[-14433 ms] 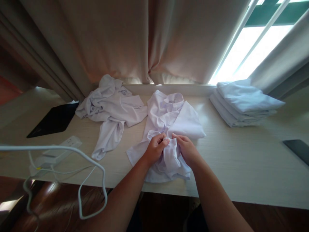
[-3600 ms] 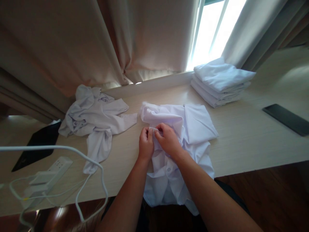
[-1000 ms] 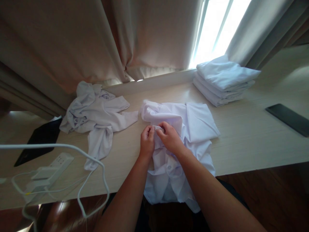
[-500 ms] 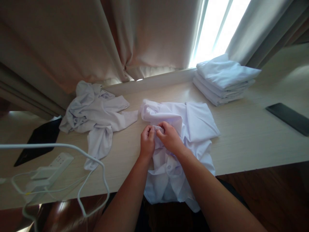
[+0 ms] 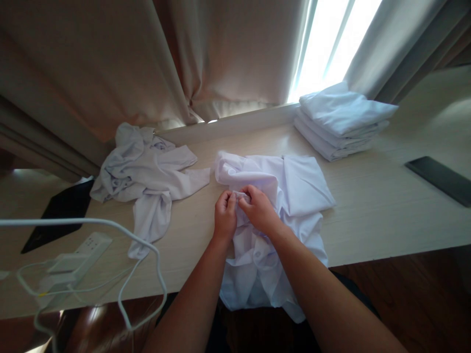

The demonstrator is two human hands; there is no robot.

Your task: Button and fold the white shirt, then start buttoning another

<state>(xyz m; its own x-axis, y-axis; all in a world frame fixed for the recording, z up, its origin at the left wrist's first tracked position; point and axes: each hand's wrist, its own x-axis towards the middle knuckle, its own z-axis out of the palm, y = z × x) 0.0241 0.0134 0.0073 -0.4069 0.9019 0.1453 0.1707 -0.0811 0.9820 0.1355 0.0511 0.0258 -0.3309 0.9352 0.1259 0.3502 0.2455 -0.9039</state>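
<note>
A white shirt lies loosely spread in front of me, its lower part hanging over the table's near edge. My left hand pinches the shirt's edge between thumb and fingers. Right beside it, my right hand is closed on the same strip of cloth, with the fingertips of both hands almost touching. What exactly sits between the fingertips, such as a button, is too small to make out. Creased folds of the shirt lie under both wrists.
Left of the shirt is a crumpled heap of white clothes. A stack of folded white clothes stands by the window. A dark phone lies at right. At left are a black flat object, a power strip and a looping white cable.
</note>
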